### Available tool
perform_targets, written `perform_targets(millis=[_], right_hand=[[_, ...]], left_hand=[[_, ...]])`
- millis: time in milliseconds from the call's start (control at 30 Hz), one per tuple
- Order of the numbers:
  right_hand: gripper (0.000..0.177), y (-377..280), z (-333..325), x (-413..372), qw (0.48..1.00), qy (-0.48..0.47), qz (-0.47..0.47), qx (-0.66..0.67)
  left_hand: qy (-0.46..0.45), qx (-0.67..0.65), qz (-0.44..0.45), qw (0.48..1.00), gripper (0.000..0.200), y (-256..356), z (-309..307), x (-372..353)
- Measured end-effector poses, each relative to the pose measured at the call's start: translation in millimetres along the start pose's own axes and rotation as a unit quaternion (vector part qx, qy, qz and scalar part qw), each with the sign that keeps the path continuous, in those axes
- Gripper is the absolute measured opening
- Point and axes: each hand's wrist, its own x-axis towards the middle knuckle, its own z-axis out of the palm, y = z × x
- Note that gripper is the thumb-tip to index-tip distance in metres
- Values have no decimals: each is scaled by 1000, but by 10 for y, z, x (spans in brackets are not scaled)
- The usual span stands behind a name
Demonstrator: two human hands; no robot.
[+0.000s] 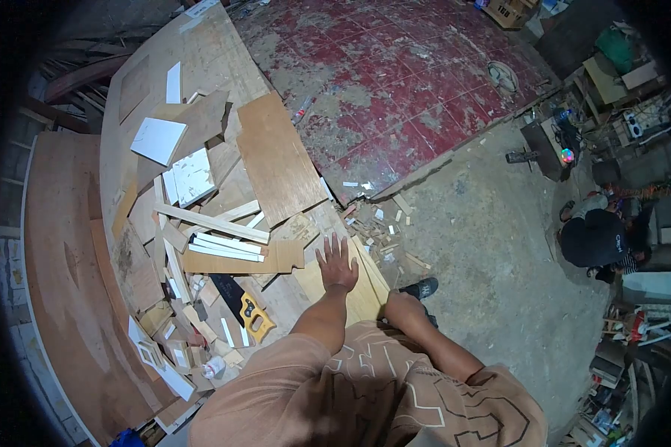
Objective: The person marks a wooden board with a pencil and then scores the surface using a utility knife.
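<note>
My left hand (338, 267) lies with its fingers spread on a pale wooden board (311, 281) at the near edge of the worktable. Closed in a fist, my right hand (406, 311) is at the board's right edge, just above the floor side; whatever is in it, if anything, is hidden. A handsaw (247, 307) with a black blade and yellow handle lies to the left of my left hand. Beyond the fingertips is a brown plywood offcut (276, 257) with several white strips (226, 247) on it.
Wood scraps and a white-faced block (194, 177) cover the worktable's left part. A large plywood sheet (279, 160) overhangs toward the red tiled floor (395, 82). Small offcuts (384, 231) litter the concrete. A person (595, 237) crouches at the right.
</note>
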Motion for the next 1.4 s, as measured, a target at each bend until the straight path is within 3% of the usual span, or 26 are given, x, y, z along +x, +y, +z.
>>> perform_targets(millis=[67, 200, 333, 533, 600, 700, 800, 867, 900, 933, 1000, 1100, 1267, 1333, 1400], right_hand=[[25, 5, 0, 18, 1000, 1, 22, -6], [28, 66, 516, 1030, 998, 47, -28, 17], [28, -271, 349, 1397, 997, 68, -8, 30], [26, 33, 448, 826, 998, 61, -24, 2], [39, 197, 472, 560, 999, 16, -40, -23], [27, 65, 107, 186, 998, -28, -31, -56], [28, -62, -1, 321, 998, -27, -10, -64], [30, -24, 344, 888, 1000, 21, -7, -16], [29, -61, 440, 1104, 999, 37, -4, 4], [29, -157, 427, 1210, 998, 55, -2, 25], [29, -262, 367, 1299, 999, 50, -7, -9], [28, -263, 355, 1220, 998, 45, -16, -31], [29, -23, 303, 726, 999, 49, -4, -2], [33, -119, -44, 233, 997, -18, -9, -70], [35, -84, -46, 250, 999, -12, -12, -50]], left_hand=[[-10, 13, -5, 1000, 69, 6, 12, 2], [-3, 18, -4, 1000, 69, 3, 22, 7], [-6, 10, -10, 1000, 69, -1, 45, 9], [-21, 14, -11, 1000, 70, 45, -49, 3], [-16, 20, -14, 1000, 70, 24, -49, 12], [-22, 28, -3, 999, 72, 15, -28, 14], [-19, 35, 20, 999, 80, -30, -80, 3], [-147, -1, 32, 989, 89, 3, -354, 14], [-167, 0, 36, 985, 110, -30, -314, 50], [-164, 1, 33, 986, 110, -21, -352, 78], [-248, 76, 20, 965, 130, 19, -408, 123], [-268, 63, -15, 961, 143, 59, -380, 149], [-320, 31, -46, 946, 145, 160, -547, 182], [-334, 42, -47, 941, 143, 192, -636, 181], [-343, 43, -60, 937, 143, 225, -660, 190]])
